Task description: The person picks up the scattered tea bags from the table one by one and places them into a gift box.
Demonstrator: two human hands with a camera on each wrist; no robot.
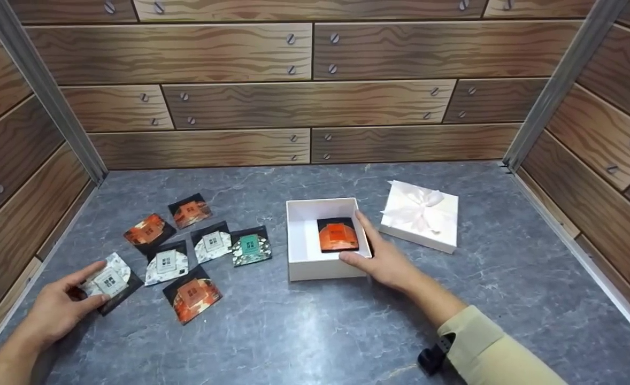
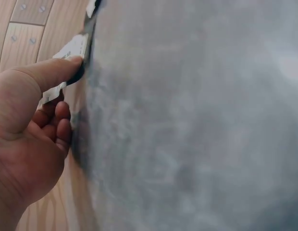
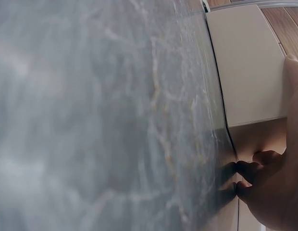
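Note:
At the left of the head view my left hand [image 1: 54, 313] pinches a flat square white-and-black sachet [image 1: 113, 282], thumb on its near edge. In the left wrist view the thumb lies on the same sachet [image 2: 72, 48], with the other fingers curled below. My right hand [image 1: 392, 262] grips the near right corner of an open white box [image 1: 320, 270], its thumb on the front rim. The right wrist view shows fingers against the box's wall [image 3: 250, 67]. Inside the box lies an orange-and-black sachet [image 1: 339, 236].
Several more sachets lie between the left hand and the box: orange ones [image 1: 192, 293], white ones [image 1: 166, 262] and a green one [image 1: 251, 245]. A white lid [image 1: 422, 214] with a ribbon bow lies right of the box. Wood-patterned walls [image 1: 240, 101] enclose the grey marbled table [image 1: 304, 342].

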